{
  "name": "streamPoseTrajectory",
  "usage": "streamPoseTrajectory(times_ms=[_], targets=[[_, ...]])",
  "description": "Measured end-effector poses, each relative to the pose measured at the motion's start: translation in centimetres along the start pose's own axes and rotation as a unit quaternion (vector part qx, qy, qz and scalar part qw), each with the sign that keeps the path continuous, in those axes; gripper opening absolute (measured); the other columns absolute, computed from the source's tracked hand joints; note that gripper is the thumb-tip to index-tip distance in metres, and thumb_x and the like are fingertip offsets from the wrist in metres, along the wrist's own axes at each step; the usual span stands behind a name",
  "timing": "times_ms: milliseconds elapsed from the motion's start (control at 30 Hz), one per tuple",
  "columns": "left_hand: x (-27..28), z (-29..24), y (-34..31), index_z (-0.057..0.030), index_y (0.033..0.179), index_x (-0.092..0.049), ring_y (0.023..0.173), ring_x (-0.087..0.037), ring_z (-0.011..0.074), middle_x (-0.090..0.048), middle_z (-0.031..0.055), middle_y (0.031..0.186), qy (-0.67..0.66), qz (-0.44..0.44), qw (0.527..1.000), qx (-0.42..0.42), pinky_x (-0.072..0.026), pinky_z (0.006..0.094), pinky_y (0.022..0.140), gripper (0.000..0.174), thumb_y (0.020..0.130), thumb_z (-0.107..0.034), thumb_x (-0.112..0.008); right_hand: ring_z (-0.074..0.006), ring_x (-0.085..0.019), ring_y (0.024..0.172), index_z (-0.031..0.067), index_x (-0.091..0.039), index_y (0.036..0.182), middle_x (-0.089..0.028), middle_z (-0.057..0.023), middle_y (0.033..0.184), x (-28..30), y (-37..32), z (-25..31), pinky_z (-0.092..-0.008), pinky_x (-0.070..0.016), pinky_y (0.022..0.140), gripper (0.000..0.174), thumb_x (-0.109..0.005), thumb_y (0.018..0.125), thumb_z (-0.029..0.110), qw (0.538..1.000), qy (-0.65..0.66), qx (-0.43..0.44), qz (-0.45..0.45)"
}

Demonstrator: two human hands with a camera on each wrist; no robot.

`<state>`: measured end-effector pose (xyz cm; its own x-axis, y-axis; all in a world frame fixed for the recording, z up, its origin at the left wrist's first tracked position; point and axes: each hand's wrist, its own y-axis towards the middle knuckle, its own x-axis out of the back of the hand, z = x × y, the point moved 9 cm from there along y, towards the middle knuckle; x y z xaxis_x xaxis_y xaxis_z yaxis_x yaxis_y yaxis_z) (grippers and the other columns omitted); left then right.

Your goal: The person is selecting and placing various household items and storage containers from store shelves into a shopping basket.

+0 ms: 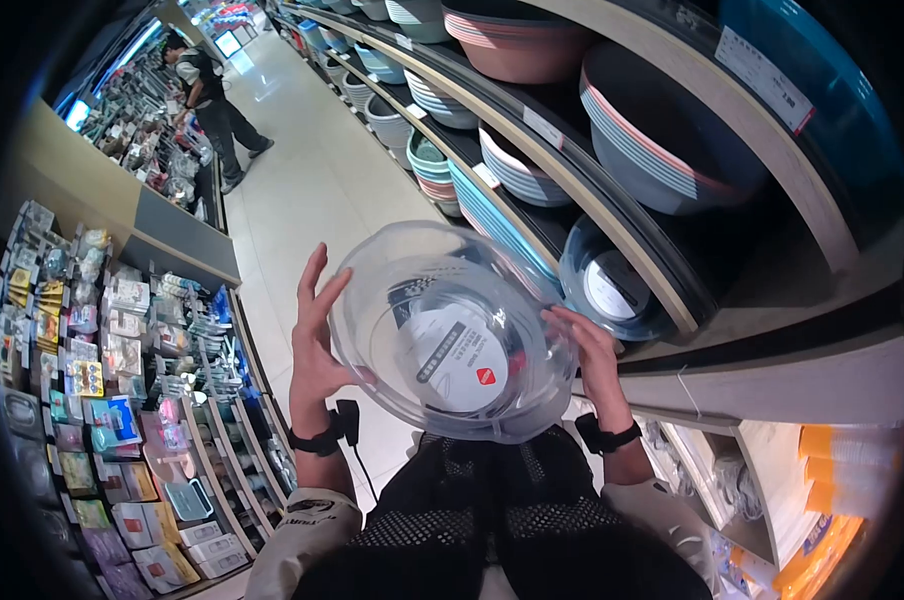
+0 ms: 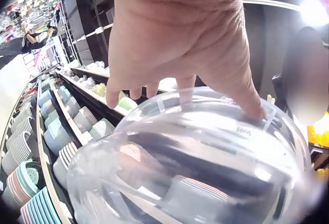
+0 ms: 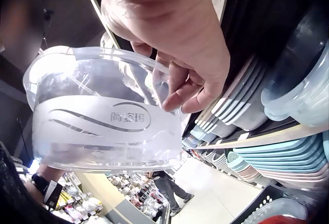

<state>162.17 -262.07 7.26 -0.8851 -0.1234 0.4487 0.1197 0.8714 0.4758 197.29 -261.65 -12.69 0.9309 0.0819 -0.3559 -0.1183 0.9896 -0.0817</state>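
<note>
A clear plastic basin (image 1: 452, 335) with a round white label and a red mark is held up in front of the body. At its left side is the left hand (image 1: 322, 345), fingers spread and mostly straight, thumb touching the wall; in the left wrist view this hand (image 2: 180, 39) lies over the rim of the basin (image 2: 205, 152). The right hand (image 1: 597, 360) grips the right rim; in the right wrist view its thumb and curled fingers pinch the edge, the hand (image 3: 169, 33) above the basin's frosted band (image 3: 97, 123).
Shelves of stacked basins (image 1: 662, 140) rise on the right, with another clear basin (image 1: 607, 285) on a lower shelf. Racks of small packaged goods (image 1: 122, 350) stand at left. A person (image 1: 212, 105) stands along the aisle floor (image 1: 302, 150). A dark basket (image 3: 277, 203) shows below the shelves.
</note>
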Motion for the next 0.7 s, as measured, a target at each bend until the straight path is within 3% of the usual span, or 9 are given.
streamPoseTrajectory(times_ms=[67,100,233,300,400,500,600,667,700], targets=[[-0.5,0.8,0.3,-0.0059,0.131,-0.067,0.149,-0.031,0.0419,-0.032,0.0229,0.161,0.015,0.022,1.0,0.006,-0.0297,0.0546,0.118,0.107,0.051,-0.073,-0.088,-0.0227,-0.065,0.115,-0.0027,-0.056,0.141,-0.067,-0.0173,0.131,-0.6,-0.1,-0.7,-0.0333,-0.045,0.105,0.048,-0.046,0.099,0.019,0.997,0.061,-0.021,0.048],[-0.3,0.8,0.6,-0.0044,0.105,-0.07,0.143,-0.042,0.0396,-0.057,0.0202,0.138,0.021,-0.036,0.999,0.01,-0.03,0.0539,0.118,0.081,0.056,-0.067,-0.088,-0.0238,-0.064,0.115,-0.0029,-0.054,0.143,-0.066,-0.0189,0.131,-0.7,-0.3,-1.0,-0.0331,-0.044,0.106,0.055,-0.041,0.094,0.017,0.997,0.038,-0.037,0.059],[-0.2,3.8,0.0,-0.0059,0.089,-0.061,0.117,-0.06,0.031,-0.064,0.0092,0.102,-0.031,-0.032,0.999,0.027,-0.0319,0.0527,0.117,0.058,0.067,-0.054,-0.085,-0.0233,-0.063,0.122,0.0001,-0.046,0.15,-0.066,-0.0205,0.131,-1.4,-0.6,-0.3,-0.0345,-0.0422,0.11,0.06,-0.039,0.09,0.005,0.996,0.008,0.002,0.085],[-1.1,4.1,-0.2,-0.0075,0.083,-0.054,0.091,-0.058,0.0171,-0.055,0.0008,0.086,-0.053,0.0,0.997,0.049,-0.0424,0.0442,0.108,0.033,0.079,-0.031,-0.077,-0.0227,-0.063,0.122,0.0012,-0.045,0.151,-0.065,-0.0204,0.132,-1.1,-0.5,-0.1,-0.034,-0.0425,0.11,0.06,-0.037,0.091,0.0,0.998,-0.003,-0.009,0.068],[-2.2,4.7,-1.2,-0.0058,0.087,-0.057,0.083,-0.051,0.0105,-0.056,0.0006,0.088,-0.123,0.045,0.978,0.16,-0.0475,0.0334,0.096,0.014,0.085,-0.01,-0.069,-0.0202,-0.065,0.118,0.0033,-0.048,0.15,-0.066,-0.0157,0.131,0.0,-0.3,-0.7,-0.0318,-0.0461,0.105,0.052,-0.033,0.1,-0.002,0.999,-0.017,-0.011,0.042],[-3.1,3.3,-1.4,-0.0027,0.097,-0.061,0.088,-0.055,0.0085,-0.059,0.0022,0.092,-0.173,0.097,0.97,0.142,-0.0485,0.0258,0.086,0.015,0.085,0.004,-0.066,-0.0184,-0.066,0.114,0.0032,-0.053,0.146,-0.07,-0.0103,0.124,1.8,0.0,-1.3,-0.0306,-0.0491,0.1,0.041,-0.042,0.108,0.015,0.998,-0.054,-0.003,-0.021],[-3.3,2.4,-1.9,0.0005,0.109,-0.063,0.093,-0.062,0.0127,-0.065,0.0074,0.1,-0.211,0.115,0.96,0.141,-0.051,0.0278,0.085,0.026,0.085,0.007,-0.069,-0.0144,-0.067,0.106,0.0037,-0.06,0.138,-0.072,-0.0056,0.115,2.8,0.1,-1.7,-0.0293,-0.0512,0.094,0.038,-0.048,0.109,0.024,0.993,-0.066,-0.031,-0.093],[-3.3,1.4,-1.9,0.0014,0.113,-0.063,0.096,-0.065,0.0152,-0.066,0.0103,0.105,-0.245,0.117,0.956,0.11,-0.0523,0.0288,0.084,0.03,0.085,0.007,-0.069,-0.0115,-0.066,0.097,0.0028,-0.065,0.13,-0.072,-0.0054,0.109,2.8,0.0,0.3,-0.0285,-0.0533,0.088,0.032,-0.054,0.106,0.021,0.947,-0.293,0.033,-0.127],[-3.3,0.6,-1.8,0.0022,0.117,-0.063,0.099,-0.067,0.0177,-0.068,0.0133,0.109,-0.278,0.118,0.95,0.079,-0.0535,0.0298,0.083,0.033,0.085,0.008,-0.07,-0.0115,-0.066,0.097,0.0028,-0.065,0.13,-0.072,-0.0054,0.109,3.2,0.0,-0.4,-0.0285,-0.0533,0.088,0.032,-0.054,0.106,0.021,0.947,-0.293,0.033,-0.129]])
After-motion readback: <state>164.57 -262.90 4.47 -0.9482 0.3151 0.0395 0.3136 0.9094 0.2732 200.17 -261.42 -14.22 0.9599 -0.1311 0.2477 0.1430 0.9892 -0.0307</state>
